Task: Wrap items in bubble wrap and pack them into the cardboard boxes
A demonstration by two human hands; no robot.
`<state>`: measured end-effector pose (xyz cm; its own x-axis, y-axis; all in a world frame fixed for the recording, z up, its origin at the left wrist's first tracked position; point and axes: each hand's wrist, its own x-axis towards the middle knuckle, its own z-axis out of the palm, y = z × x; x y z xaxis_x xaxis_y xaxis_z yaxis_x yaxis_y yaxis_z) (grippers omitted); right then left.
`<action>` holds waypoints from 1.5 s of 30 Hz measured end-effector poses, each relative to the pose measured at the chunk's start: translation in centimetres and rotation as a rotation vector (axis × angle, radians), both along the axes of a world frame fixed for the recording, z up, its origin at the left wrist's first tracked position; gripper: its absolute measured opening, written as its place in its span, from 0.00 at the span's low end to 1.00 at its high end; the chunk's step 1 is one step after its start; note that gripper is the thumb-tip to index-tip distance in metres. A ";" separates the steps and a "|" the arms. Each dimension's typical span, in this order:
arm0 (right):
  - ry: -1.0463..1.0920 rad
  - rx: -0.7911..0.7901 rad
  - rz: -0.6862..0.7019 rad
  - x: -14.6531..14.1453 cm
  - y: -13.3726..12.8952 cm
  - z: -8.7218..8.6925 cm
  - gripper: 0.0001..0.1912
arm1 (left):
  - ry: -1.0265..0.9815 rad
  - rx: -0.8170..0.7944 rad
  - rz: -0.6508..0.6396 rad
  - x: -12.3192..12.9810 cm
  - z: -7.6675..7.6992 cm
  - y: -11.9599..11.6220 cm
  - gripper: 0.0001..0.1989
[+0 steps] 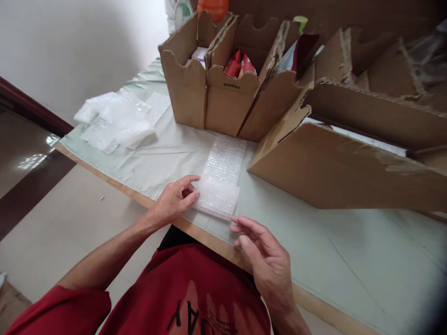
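A strip of clear bubble wrap (223, 160) lies on the cloth-covered table, its near end folded over into a flat pad. Whether anything is inside the fold cannot be made out. My left hand (176, 197) is at the left edge of the folded part, thumb and fingertips touching it, fingers apart. By the near right corner of the pad is my right hand (263, 251), its fingers loosely curved and parted, with nothing in it.
Several cardboard bins (223, 100) with packets inside stand along the back, and a long cardboard box (349, 167) sits at the right. Loose bubble wrap sheets (118, 116) are heaped at the left. The table's wooden edge (209, 239) runs close to my body.
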<state>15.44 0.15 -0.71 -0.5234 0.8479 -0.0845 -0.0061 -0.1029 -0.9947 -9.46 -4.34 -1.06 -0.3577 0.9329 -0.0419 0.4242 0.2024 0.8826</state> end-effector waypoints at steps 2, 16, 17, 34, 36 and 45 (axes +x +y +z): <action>-0.160 0.335 0.019 0.2 0.5 0.1 0.15 | 0.046 -0.030 -0.002 -0.1 0.0 0.3 0.20; -0.619 1.180 0.325 -3.0 4.6 -1.2 0.11 | 0.524 0.060 -0.064 0.3 -0.2 0.3 0.19; -0.605 1.182 0.305 -3.0 4.7 -1.3 0.10 | 0.575 0.142 -0.099 0.2 -0.1 0.0 0.18; -0.519 1.142 0.204 -2.1 5.6 -0.4 0.12 | 0.500 0.129 -0.157 1.6 -1.2 0.9 0.13; -0.540 1.174 0.315 -2.3 5.8 -0.6 0.12 | 0.579 0.170 -0.122 1.6 -1.3 0.9 0.13; -0.512 0.792 0.435 -1.4 7.0 0.5 0.13 | 0.496 0.264 -0.301 1.8 -0.3 -1.6 0.15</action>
<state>14.05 7.18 -0.24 -0.8559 0.5039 0.1164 0.3173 0.6893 -0.6513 -7.64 -5.97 -1.39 0.0039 0.9520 0.3060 0.7996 -0.1867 0.5707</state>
